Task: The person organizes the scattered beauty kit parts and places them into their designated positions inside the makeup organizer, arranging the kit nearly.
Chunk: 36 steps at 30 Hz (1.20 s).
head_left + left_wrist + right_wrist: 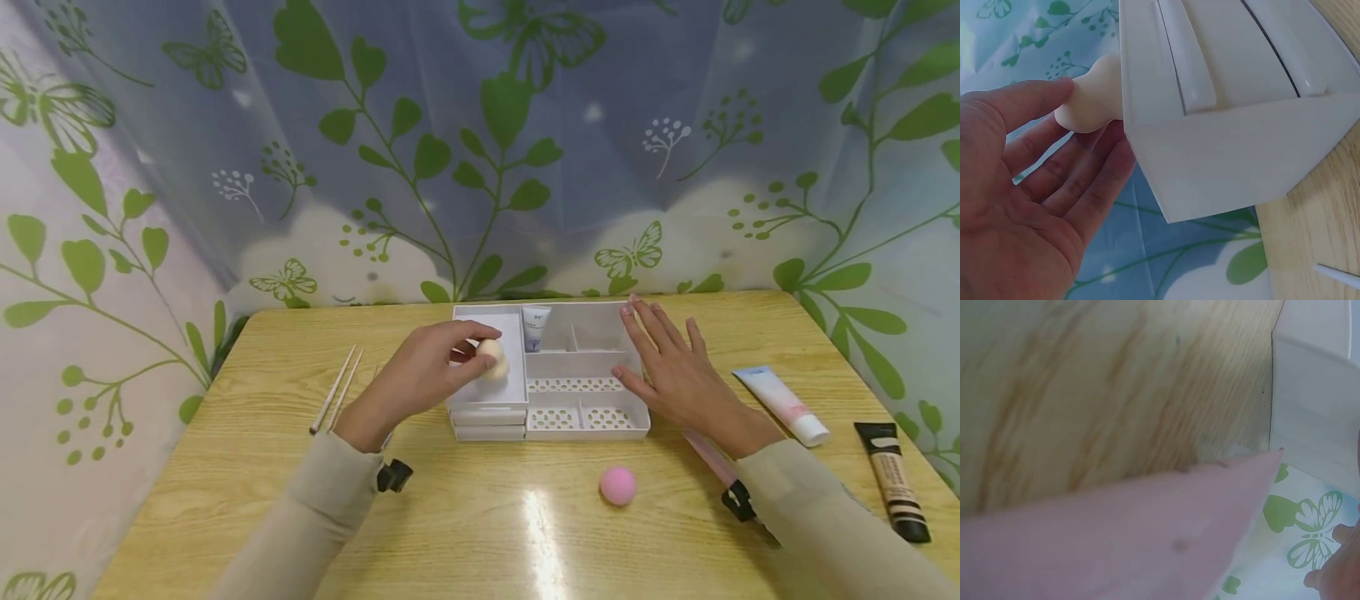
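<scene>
My left hand (420,367) pinches a cream gourd-shaped makeup sponge (492,358) between thumb and fingers, over the left compartment of a white desktop organizer (512,423). In the left wrist view the same sponge (1094,97) shows beside the organizer's wall (1222,156), its far end hidden behind it. My right hand (678,375) lies with straight, spread fingers at the organizer's right side, fingertips over its rim. A small white tube (535,327) leans upright in a back compartment. Only some fingers of the right hand (1342,565) show in the right wrist view.
A pink ball-shaped sponge (618,486) lies in front of the organizer. Right of it are a white-and-pink tube (782,404) and a black-and-beige tube (892,479). Two thin sticks (337,390) lie at left. A pink strip (711,458) shows under the right wrist. A patterned curtain (480,167) hangs behind.
</scene>
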{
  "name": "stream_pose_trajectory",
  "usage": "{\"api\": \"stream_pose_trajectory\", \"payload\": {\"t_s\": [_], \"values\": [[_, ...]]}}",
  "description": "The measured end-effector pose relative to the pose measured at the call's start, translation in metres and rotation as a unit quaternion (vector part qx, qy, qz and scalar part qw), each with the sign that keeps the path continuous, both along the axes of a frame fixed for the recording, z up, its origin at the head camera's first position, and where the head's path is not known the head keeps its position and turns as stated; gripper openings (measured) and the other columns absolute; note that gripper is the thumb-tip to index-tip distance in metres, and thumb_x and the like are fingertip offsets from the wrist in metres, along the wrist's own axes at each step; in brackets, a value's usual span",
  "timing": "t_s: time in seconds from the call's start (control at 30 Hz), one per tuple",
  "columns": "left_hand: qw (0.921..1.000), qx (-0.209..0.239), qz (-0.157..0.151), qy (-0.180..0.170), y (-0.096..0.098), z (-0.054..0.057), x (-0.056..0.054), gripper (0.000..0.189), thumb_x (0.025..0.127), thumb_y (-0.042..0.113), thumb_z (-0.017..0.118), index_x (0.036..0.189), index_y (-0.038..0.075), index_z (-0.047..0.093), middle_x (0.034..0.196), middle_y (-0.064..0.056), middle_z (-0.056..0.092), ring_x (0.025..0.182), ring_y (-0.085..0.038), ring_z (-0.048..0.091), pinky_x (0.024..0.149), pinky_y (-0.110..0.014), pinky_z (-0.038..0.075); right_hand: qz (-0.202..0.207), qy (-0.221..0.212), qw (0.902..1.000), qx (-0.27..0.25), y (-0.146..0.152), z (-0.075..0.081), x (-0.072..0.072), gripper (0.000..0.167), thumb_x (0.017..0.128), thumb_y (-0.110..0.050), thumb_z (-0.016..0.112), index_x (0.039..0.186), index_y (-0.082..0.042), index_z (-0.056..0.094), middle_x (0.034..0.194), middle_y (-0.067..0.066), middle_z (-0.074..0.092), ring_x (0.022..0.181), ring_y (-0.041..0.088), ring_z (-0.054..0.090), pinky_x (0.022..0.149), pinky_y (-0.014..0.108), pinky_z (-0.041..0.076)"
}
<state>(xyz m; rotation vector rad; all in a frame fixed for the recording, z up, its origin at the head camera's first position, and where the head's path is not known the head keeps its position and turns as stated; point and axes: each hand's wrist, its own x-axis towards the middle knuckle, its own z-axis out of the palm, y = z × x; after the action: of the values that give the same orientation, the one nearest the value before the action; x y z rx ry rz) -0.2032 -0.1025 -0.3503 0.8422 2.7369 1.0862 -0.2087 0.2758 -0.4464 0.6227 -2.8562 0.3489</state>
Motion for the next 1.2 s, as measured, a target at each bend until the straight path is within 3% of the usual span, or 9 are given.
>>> {"api": "stream_pose_trajectory", "payload": {"t_s": [0.43,1.2], "values": [[0.9998,0.002,-0.021,0.008,0.015,-0.002,0.000,0.037,0.106,0.022,0.074,0.142,0.012,0.073,0.141,-0.005,0.074,0.110,-0.020,0.077,0.098,-0.035,0.063,0.006,0.005,1.0000,-0.002,0.000,0.000,0.000,0.090,0.111,-0.047,0.059,0.177,-0.014,0.008,0.185,0.011,0.004,0.168,0.044,0.015,0.124,0.084,0.012],[0.9977,0.009,-0.066,0.012,0.045,-0.001,0.003,0.035,0.106,0.020,0.073,0.141,0.012,0.073,0.134,-0.005,0.076,0.110,-0.019,0.077,0.100,-0.038,0.063,0.004,0.003,1.0000,-0.003,0.001,-0.002,-0.001,0.091,0.111,-0.048,0.059,0.177,-0.015,0.006,0.186,0.010,0.002,0.169,0.044,0.013,0.125,0.084,0.011]]}}
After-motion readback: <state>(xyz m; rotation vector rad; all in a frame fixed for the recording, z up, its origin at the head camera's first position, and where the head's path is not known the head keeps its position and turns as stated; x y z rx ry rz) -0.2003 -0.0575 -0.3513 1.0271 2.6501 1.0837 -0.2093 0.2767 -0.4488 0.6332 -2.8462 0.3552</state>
